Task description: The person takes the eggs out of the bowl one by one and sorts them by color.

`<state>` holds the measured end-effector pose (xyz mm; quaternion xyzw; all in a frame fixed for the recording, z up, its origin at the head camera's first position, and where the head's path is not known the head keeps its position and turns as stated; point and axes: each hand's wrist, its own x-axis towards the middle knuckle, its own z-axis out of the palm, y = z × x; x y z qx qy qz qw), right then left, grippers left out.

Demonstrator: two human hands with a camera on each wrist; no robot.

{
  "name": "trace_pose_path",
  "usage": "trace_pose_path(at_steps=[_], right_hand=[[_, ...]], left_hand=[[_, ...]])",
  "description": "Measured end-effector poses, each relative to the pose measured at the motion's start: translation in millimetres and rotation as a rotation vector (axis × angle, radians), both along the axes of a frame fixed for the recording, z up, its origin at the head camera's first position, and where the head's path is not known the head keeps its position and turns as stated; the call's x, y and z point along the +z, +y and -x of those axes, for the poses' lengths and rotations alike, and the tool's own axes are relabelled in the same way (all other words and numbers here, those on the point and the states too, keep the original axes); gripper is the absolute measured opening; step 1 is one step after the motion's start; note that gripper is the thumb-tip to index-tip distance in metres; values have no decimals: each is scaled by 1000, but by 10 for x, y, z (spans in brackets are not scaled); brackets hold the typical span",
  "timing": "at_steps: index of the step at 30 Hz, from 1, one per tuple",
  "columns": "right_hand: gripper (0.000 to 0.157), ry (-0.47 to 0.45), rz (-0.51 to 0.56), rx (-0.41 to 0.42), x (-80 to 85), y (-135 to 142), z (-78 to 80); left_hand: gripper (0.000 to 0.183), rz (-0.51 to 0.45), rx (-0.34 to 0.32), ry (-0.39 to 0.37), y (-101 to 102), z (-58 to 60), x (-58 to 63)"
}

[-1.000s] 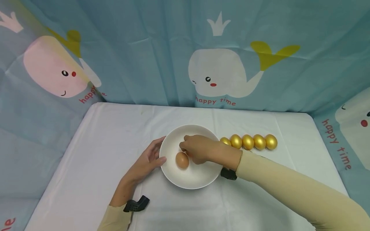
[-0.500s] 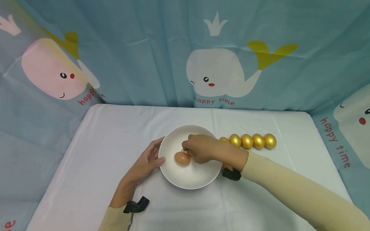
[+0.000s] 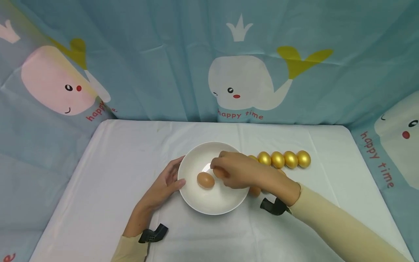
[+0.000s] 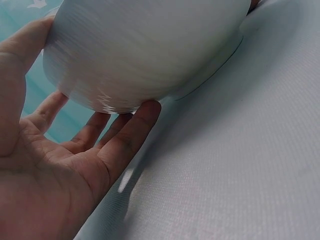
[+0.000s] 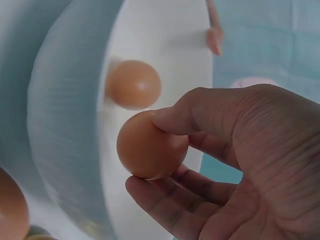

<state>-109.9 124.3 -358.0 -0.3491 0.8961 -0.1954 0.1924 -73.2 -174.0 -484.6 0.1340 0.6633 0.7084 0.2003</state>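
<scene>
A white bowl (image 3: 196, 203) sits mid-table, with one brown egg (image 3: 205, 180) lying inside it. My left hand (image 3: 168, 182) holds the bowl at its left side. In the left wrist view its thumb is at the rim and its fingers spread along the outer wall (image 4: 145, 50). Over the bowl, my right hand (image 3: 239, 169) pinches a second brown egg (image 5: 150, 147) between thumb and fingertips. The right wrist view shows this egg right beside the one in the bowl, overlapping it slightly.
Right of the bowl stands a row of several golden eggs (image 3: 278, 159). Another brown egg (image 3: 254, 191) lies by the bowl's right side, partly under my right wrist. A white cloth covers the table (image 3: 131, 145); a blue whale-print curtain (image 3: 147, 72) hangs behind it.
My right hand has drawn a little to the right inside the bowl with its egg, now showing more. The egg in the bowl has turned onto its side. My left hand stays put.
</scene>
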Motion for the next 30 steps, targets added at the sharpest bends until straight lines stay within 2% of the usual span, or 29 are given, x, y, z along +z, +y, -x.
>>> trace_pose_path(at_steps=[3,7,12,20,25,30], right_hand=[[39,-12,18,-49,-4,89,-37],[43,-12,80,-67,0,185,-84],[43,-18,178,-123,28,312,-151],[45,26,286,-233,40,483,-252],[46,-17,393,-276,0,565,-305],[46,-10,469,-318,0,663,-363]], left_hand=[[75,1,0,5,-1,-1,-2],[74,1,-2,3,-3,-5,11],[74,-8,-7,2,-2,-7,22],[75,-27,-15,-5,-8,-12,12],[75,-30,-14,-1,-11,-10,6],[75,-16,-7,-5,-3,-11,12]])
